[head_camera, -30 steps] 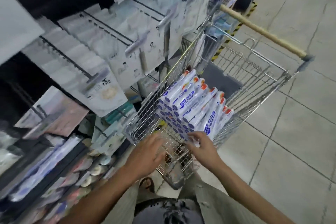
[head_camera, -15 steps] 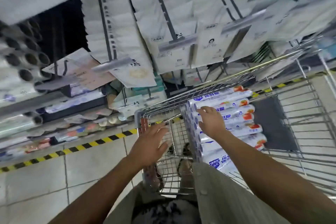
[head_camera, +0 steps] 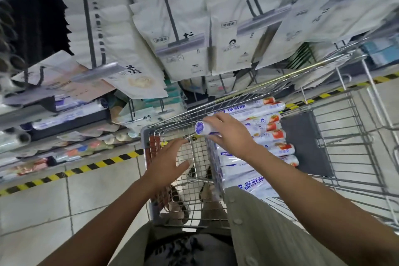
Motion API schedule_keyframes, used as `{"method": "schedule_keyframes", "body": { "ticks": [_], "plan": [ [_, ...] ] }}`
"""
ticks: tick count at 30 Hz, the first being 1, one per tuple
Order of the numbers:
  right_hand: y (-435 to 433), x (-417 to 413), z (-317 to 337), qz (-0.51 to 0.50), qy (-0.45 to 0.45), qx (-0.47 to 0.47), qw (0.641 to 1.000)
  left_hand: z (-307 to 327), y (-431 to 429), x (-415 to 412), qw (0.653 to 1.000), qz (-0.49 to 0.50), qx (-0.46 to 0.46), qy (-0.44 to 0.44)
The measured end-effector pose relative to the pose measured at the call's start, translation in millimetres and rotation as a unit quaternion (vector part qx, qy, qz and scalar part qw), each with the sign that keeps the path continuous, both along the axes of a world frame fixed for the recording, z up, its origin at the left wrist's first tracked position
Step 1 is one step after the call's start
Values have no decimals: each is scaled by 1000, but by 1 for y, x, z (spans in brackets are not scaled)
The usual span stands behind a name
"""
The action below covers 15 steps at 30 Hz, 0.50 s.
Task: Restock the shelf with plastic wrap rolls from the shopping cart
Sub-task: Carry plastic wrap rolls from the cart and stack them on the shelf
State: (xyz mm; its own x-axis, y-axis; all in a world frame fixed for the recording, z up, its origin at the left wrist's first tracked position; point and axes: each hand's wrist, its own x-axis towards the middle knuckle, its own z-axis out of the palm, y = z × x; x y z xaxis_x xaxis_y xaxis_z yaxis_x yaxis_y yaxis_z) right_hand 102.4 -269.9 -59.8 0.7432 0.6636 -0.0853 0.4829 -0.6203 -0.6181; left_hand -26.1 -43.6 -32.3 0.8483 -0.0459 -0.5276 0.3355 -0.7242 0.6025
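On the left we see the shelf (head_camera: 71, 124), its dark ledges carrying clear and white rolls (head_camera: 64, 115) laid on their sides, some with open tube ends facing us; that corner is smeared, so we read them as plastic wrap only tentatively. Below the shelf a yellow-and-black stripe (head_camera: 86, 167) runs across the tiled floor (head_camera: 43, 205). Above the middle, white packets (head_camera: 185, 54) hang in rows from hooks. Moving right, the left hand (head_camera: 170, 164) is held over the near end of the shopping cart (head_camera: 144, 136), palm down, its fingers released and spread, grasping nothing; we cannot tell whether the fingertips touch the wire mesh. Just right of it, one plastic wrap roll (head_camera: 203, 128) is lifted above the others. It is a slim white tube, and its round end, printed in blue, points left toward the shelf. The right hand (head_camera: 228, 134) reaches in over the basket from the lower right, its fingers curled over the top of this roll and the thumb under it, grasping it close to the blue end. Beneath and beyond the hand, the stack of rolls (head_camera: 265, 136) lies in the cart in rows, side by side and parallel. Their wrappers are white with blue lettering, and a red-orange picture sits near their far ends. Right of the stack, a dark panel (head_camera: 302, 142) lies on the cart's floor.
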Motion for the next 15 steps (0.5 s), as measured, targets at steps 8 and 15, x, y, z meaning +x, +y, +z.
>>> {"method": "schedule_keyframes", "body": {
  "ticks": [8,15],
  "plan": [
    [32,-23,72,-232,335,373,833,10,-18,18,992,112,-64,3],
    [-53,-35,-64,-126,272,-186,936,6,-4,4,986,153,-45,49]
  ]
}}
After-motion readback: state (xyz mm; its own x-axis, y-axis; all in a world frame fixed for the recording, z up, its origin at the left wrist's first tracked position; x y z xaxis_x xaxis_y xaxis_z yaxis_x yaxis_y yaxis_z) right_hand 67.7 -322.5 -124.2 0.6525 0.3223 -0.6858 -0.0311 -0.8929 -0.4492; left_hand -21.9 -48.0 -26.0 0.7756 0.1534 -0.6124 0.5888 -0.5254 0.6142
